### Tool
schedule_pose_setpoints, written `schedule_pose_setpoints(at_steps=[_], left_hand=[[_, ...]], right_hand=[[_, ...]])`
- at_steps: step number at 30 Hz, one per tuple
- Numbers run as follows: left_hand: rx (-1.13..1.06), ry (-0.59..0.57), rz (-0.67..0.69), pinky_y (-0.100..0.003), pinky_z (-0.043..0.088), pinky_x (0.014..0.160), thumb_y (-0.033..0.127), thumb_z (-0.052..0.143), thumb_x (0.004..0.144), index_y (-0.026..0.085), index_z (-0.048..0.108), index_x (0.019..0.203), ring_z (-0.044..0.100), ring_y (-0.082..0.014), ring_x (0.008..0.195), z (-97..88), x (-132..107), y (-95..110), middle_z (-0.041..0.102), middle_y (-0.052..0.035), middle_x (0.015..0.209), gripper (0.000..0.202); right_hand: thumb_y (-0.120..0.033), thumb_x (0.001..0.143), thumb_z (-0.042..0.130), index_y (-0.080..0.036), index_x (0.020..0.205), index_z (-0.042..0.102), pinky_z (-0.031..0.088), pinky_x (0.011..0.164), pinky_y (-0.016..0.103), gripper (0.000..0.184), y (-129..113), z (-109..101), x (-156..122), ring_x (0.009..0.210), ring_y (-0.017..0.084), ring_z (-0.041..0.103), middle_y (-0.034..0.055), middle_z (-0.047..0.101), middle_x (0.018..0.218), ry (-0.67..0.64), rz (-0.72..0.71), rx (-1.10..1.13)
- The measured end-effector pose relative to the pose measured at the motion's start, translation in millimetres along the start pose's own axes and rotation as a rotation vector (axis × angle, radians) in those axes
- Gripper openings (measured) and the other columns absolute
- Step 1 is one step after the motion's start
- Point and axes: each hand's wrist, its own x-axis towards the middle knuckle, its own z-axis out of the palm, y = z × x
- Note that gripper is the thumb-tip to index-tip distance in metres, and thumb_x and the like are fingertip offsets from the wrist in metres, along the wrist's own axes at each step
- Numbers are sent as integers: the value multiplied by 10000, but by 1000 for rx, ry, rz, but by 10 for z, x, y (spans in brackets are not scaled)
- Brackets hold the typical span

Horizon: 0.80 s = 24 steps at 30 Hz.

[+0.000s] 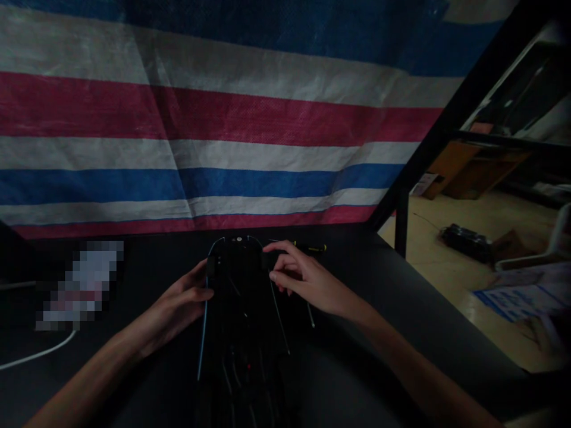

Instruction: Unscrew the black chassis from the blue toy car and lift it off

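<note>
A long black device (243, 309) lies lengthwise on the dark tabletop, with thin blue edging on its left side and around its far end. Thin wires or rods run along it, and a small red spot shows near its middle. My left hand (185, 297) grips the left edge, thumb on top and fingers partly hidden beyond the side. At the far right corner, my right hand (303, 276) has its index finger and thumb on either side of a small black block (266, 261); its other fingers are curled. Dim light hides most detail of the device.
A screwdriver (312, 247) with a black and yellow handle lies behind my right hand. A thin metal rod (311, 315) rests right of the device. A blurred-out flat object (84, 285) with a white cable (40, 353) lies left. A striped sheet (200, 119) hangs behind.
</note>
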Motion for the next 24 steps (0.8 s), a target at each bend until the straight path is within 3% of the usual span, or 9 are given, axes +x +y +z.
schedule_pose_setpoints(at_steps=[2,4,7,10,16,21,24], left_hand=[[1,25,-17,-424,486,1129,205,730,805,319,514,1479,555,-333,1384,-1,-8,3,619,-53,1474,717],[2,34,-27,-425,526,1076,204,718,802,319,490,1499,619,-332,1308,-4,-21,4,657,-59,1422,742],[8,59,-36,-401,564,1005,211,709,805,317,478,1506,677,-315,1215,-2,-43,10,695,-59,1361,746],[29,66,-44,-387,569,975,212,704,805,306,490,1493,702,-305,1162,10,-54,24,718,-64,1317,727],[47,6,-11,-416,551,988,210,697,817,281,546,1438,712,-311,1132,23,-35,38,729,-79,1287,643],[47,74,-37,-403,560,972,216,725,788,302,542,1436,682,-324,1191,9,-29,27,715,-70,1313,678],[40,98,-59,-411,551,1003,226,739,782,293,509,1466,642,-335,1257,10,-31,27,667,-78,1397,725]], right_hand=[[-333,983,646,-243,1063,678,475,730,288,125,48,-85,-57,816,146,602,-4,629,881,100,-56,-173],[-349,957,695,-231,913,722,452,756,299,129,80,-199,-124,843,159,592,7,642,876,14,-108,-347],[-373,951,711,-236,962,757,447,798,308,145,125,-322,-218,869,163,613,9,681,911,-180,-147,-388],[-384,945,719,-242,997,767,432,919,356,158,175,-319,-262,948,184,631,12,718,968,-249,-145,-388],[-376,959,698,-257,950,761,374,1038,426,135,255,-203,-233,1007,192,640,-4,732,996,-250,-173,-471],[-326,983,672,-233,913,730,394,989,401,130,307,-171,-212,965,184,634,-2,713,949,-217,-205,-469],[-320,991,659,-222,921,712,426,931,372,132,256,-124,-215,936,177,618,8,686,939,-171,-208,-346]])
